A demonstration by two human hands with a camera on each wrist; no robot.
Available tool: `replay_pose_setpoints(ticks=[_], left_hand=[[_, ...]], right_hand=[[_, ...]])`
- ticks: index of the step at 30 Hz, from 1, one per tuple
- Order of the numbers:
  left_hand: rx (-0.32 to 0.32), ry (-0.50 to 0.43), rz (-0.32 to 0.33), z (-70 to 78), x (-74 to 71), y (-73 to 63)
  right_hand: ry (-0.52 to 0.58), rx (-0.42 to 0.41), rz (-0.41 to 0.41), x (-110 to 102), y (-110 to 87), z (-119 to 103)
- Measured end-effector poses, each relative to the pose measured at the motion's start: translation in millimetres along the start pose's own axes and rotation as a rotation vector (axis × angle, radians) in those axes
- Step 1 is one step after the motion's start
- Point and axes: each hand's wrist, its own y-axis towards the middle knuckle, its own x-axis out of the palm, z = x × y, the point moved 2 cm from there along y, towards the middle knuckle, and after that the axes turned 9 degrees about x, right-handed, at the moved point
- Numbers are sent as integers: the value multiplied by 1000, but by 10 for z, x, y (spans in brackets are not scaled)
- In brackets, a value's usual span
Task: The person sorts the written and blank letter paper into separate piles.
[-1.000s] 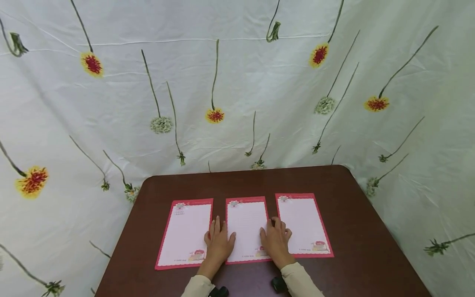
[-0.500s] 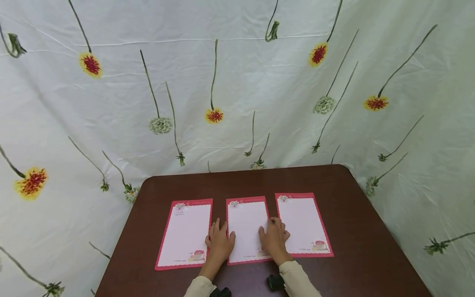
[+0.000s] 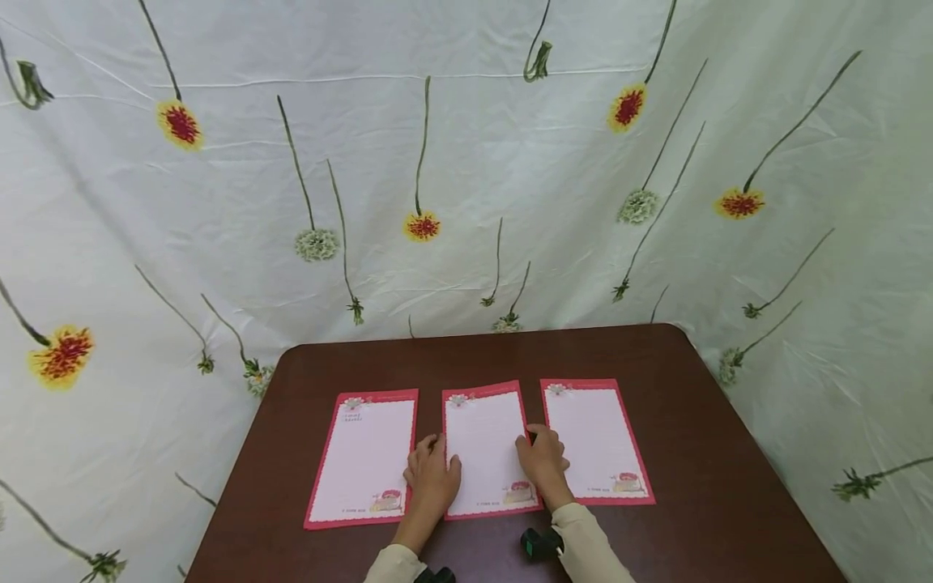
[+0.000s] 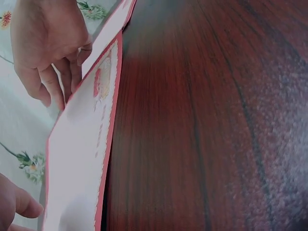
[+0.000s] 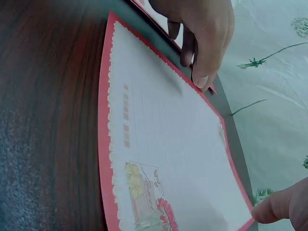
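The middle sheet of pink-bordered letter paper [image 3: 481,453] lies between my two hands in the head view. My left hand [image 3: 432,479] holds its left edge, the thumb over the paper and the fingers bent at the side. At the opposite edge, my right hand [image 3: 543,465] pinches the sheet with curled fingers. The right wrist view shows the left hand [image 5: 207,33] at the top, its thumb along the edge, and the sheet [image 5: 168,125] bowed with a printed flower picture. In the left wrist view the right hand [image 4: 50,38] grips the far end.
Matching pink-bordered sheets flank it: a left one [image 3: 364,461] with some writing near its top, and a right one [image 3: 598,441]. All lie on a dark brown wooden table [image 3: 729,502]. Behind hangs a pale cloth [image 3: 466,162] with printed flowers.
The middle sheet has turned slightly, its top right corner rising and its lower right picture coming into view. My right thumb has shifted right to the edge; the left fingers have curled more.
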Motion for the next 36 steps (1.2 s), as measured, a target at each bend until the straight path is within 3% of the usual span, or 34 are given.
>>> replay_pose_setpoints(ticks=[7, 17, 21, 25, 30, 36], left_hand=[[9, 26, 6, 4, -15, -13], [37, 24, -19, 22, 16, -14], [86, 36, 5, 65, 39, -4], [150, 15, 21, 167, 71, -3], [205, -44, -29, 328, 145, -3], [312, -49, -108, 537, 320, 8]], right_hand=[[48, -42, 5, 34, -19, 18], [53, -159, 164, 66, -35, 76], [36, -198, 201, 15, -2, 68], [49, -187, 210, -120, 52, 81], [60, -166, 240, -331, 130, 146], [65, -147, 282, -568, 223, 298]])
